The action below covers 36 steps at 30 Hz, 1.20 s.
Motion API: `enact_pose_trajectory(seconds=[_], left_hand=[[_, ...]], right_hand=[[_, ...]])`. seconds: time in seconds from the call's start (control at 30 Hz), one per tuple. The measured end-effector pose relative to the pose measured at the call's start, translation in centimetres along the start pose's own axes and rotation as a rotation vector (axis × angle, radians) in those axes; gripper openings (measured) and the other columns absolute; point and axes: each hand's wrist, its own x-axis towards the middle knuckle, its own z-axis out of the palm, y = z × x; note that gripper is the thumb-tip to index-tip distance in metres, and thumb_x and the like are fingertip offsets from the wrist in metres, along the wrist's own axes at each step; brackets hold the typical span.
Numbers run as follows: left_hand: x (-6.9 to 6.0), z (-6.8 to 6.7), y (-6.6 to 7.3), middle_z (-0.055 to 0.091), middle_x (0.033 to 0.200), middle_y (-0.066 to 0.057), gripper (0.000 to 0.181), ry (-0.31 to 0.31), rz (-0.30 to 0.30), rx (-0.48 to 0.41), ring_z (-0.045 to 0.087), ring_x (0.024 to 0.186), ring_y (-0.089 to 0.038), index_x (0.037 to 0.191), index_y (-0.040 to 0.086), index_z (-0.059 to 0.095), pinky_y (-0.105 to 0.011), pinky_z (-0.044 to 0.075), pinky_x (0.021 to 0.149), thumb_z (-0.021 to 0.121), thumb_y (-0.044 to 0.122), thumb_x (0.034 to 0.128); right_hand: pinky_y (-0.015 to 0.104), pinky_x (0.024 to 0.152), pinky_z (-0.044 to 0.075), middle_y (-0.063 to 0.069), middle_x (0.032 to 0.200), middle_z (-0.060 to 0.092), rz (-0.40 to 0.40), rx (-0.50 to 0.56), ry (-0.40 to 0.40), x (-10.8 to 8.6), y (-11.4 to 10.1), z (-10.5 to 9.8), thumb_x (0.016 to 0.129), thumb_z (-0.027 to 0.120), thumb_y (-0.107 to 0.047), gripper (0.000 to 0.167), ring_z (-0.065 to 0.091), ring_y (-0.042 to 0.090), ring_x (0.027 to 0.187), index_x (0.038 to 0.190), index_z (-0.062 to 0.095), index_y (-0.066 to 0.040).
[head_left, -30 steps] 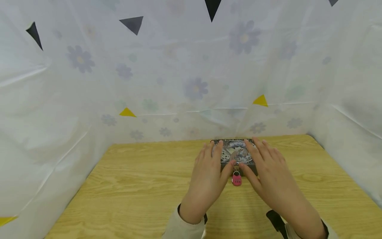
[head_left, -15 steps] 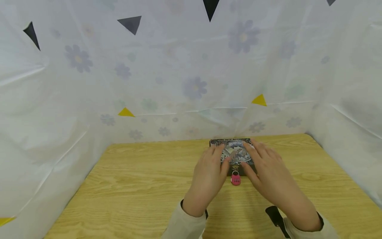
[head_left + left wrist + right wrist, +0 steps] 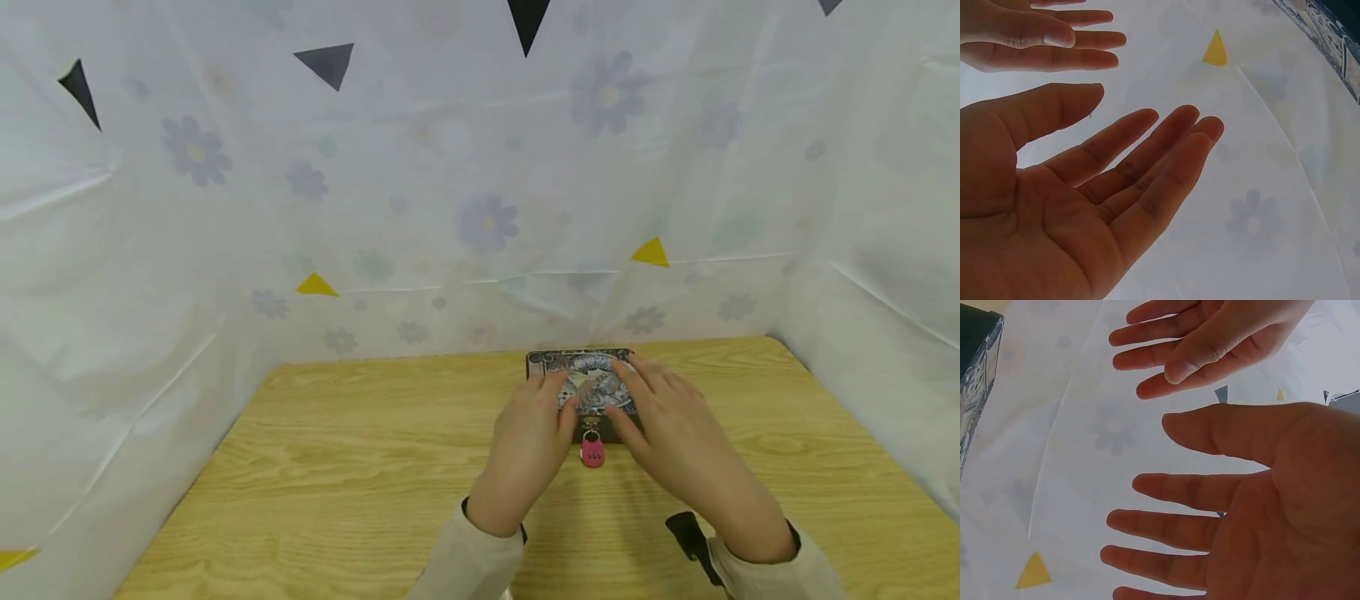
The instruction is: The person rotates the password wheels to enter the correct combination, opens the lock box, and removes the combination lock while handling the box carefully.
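A dark box [image 3: 592, 392] with an ornate patterned lid sits near the far edge of the table. From its front clasp hangs a pink combination padlock [image 3: 592, 453]. In the head view my left hand [image 3: 528, 442] overlaps the box's left side and my right hand [image 3: 678, 442] its right side. Both wrist views show the hands in the air, apart from the box [image 3: 977, 375], holding nothing. The left hand's fingers [image 3: 1154, 194] are slightly bent. The right hand's fingers [image 3: 1166, 528] are straight and spread. Part of the lid is hidden behind the hands.
The wood-grain table [image 3: 360, 475] extends to both sides of the box. A white floral sheet [image 3: 420, 183] with triangle shapes hangs behind it and along the sides. A black strap end [image 3: 690, 537] sticks out beside the right sleeve.
My left hand has drawn back a little toward me and its fingers have bent more, exposing the lid's left corner. The right hand has shifted slightly left. Box and padlock stay put.
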Motion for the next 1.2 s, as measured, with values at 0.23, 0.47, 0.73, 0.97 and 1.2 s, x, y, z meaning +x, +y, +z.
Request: enact_pose_trajectory(seconds=[0.23, 0.47, 0.73, 0.97, 1.2], left_hand=[[0.3, 0.4, 0.0, 0.065, 0.115, -0.015, 0.033, -0.013, -0.005, 0.000, 0.063, 0.106, -0.029, 0.124, 0.003, 0.061, -0.037, 0.056, 0.082, 0.060, 0.020, 0.0964], [0.6, 1.1, -0.3, 0.067, 0.102, -0.010, 0.026, -0.026, 0.017, 0.017, 0.065, 0.087, -0.021, 0.117, 0.003, 0.064, -0.029, 0.055, 0.069, 0.062, 0.017, 0.0948], [0.9, 1.8, -0.4, 0.068, 0.102, -0.008, 0.025, -0.119, 0.000, 0.011, 0.065, 0.086, -0.020, 0.117, 0.005, 0.065, -0.027, 0.054, 0.069, 0.063, 0.016, 0.0941], [1.2, 2.2, -0.4, 0.068, 0.091, -0.006, 0.032, -0.200, -0.005, -0.017, 0.056, 0.064, -0.010, 0.125, 0.009, 0.063, -0.020, 0.043, 0.052, 0.064, 0.012, 0.0924], [1.3, 2.7, -0.6, 0.070, 0.103, -0.008, 0.035, -0.206, 0.012, -0.017, 0.062, 0.076, -0.012, 0.127, 0.009, 0.062, -0.022, 0.047, 0.059, 0.065, 0.012, 0.0918]], right_hand=[[0.067, 0.094, 0.037, 0.031, 0.130, 0.052, -0.007, -0.014, -0.015, 0.2, 0.4, 0.2, 0.092, 0.064, -0.019, 0.049, 0.047, 0.049, 0.119, 0.132, 0.051, 0.005], [0.061, 0.089, 0.045, 0.027, 0.121, 0.060, 0.000, 0.009, -0.079, 0.5, 1.0, 0.6, 0.091, 0.065, -0.015, 0.040, 0.056, 0.045, 0.111, 0.125, 0.058, 0.006], [0.057, 0.085, 0.049, 0.027, 0.117, 0.062, 0.047, 0.034, -0.235, 0.7, 1.8, 1.4, 0.092, 0.064, -0.016, 0.043, 0.059, 0.044, 0.105, 0.126, 0.056, 0.008], [0.059, 0.090, 0.045, 0.030, 0.121, 0.058, 0.119, 0.071, -0.360, 0.9, 2.1, 1.7, 0.095, 0.060, -0.019, 0.044, 0.054, 0.047, 0.111, 0.126, 0.053, 0.010], [0.052, 0.081, 0.051, 0.023, 0.111, 0.064, 0.143, 0.107, -0.422, 1.2, 2.0, 1.9, 0.095, 0.061, -0.019, 0.040, 0.062, 0.039, 0.100, 0.123, 0.056, 0.010]])
